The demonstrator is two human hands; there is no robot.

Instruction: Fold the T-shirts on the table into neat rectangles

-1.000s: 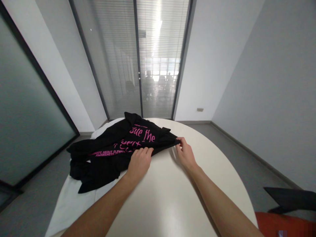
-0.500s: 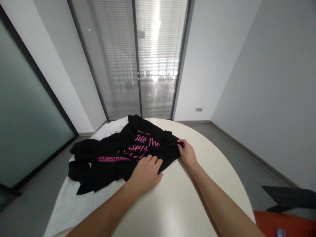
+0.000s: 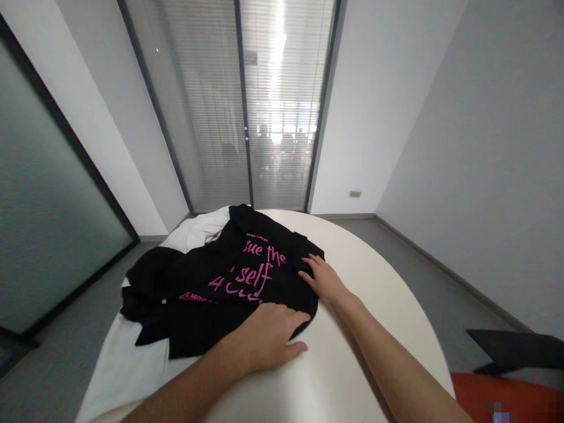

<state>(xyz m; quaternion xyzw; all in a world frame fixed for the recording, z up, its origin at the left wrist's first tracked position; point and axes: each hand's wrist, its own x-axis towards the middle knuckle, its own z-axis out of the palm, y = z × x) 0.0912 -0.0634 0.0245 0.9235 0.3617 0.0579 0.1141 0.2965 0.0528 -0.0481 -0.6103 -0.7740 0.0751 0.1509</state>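
Note:
A black garment with pink lettering (image 3: pixel 247 235) lies rumpled across the far left part of the round table; its exact kind I cannot make out. My left hand (image 3: pixel 275 338) rests at the garment's near edge, index finger and thumb apart, the other fingers partly hidden behind the hand. On the garment's right end lies my right hand (image 3: pixel 324 279), fingers spread over the cloth. A white cloth (image 3: pixel 132 364) shows from under the black one on the left and at the back.
The cream round table (image 3: pixel 365 282) stands before a glass door with blinds (image 3: pixel 282 117). To the lower right is a red chair (image 3: pixel 506 393) with a black armrest (image 3: pixel 511 349). Grey floor and walls surround the table.
My left hand has moved nearer and to the right. My right hand has slid left onto the cloth, its fingers now spread. The garment's near edge reaches closer and more lettering shows.

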